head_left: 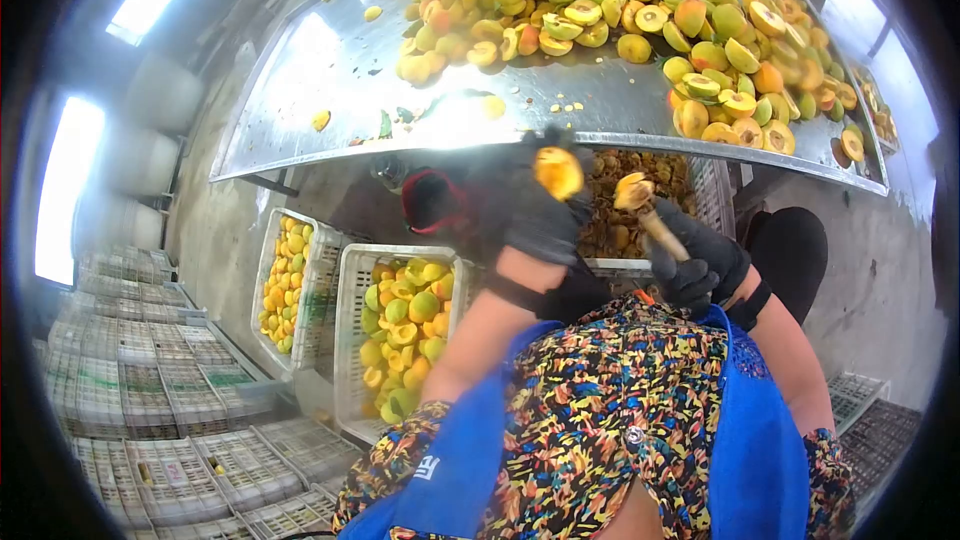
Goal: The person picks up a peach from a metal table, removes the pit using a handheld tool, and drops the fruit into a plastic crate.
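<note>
My left hand (545,210), in a black glove, holds a yellow fruit half (558,172) with its cut face showing; the fingertips are blurred. The black-gloved right hand (700,265) is closed around the light handle of a tool (665,236). At the tool's upper end sits a yellow-brown piece (633,192), perhaps a pit with some flesh. The two hands are a short way apart in front of the metal table (450,145). Many whole and halved yellow-green fruits (600,15) are heaped on the table.
Below the table edge, a crate (710,185) contains brown pits or scraps. Two white crates (345,340) (318,290) of fruit stand at the left. Stacked crates (165,380) fill the lower left. A dark, red-rimmed object (433,202) is beside my left hand.
</note>
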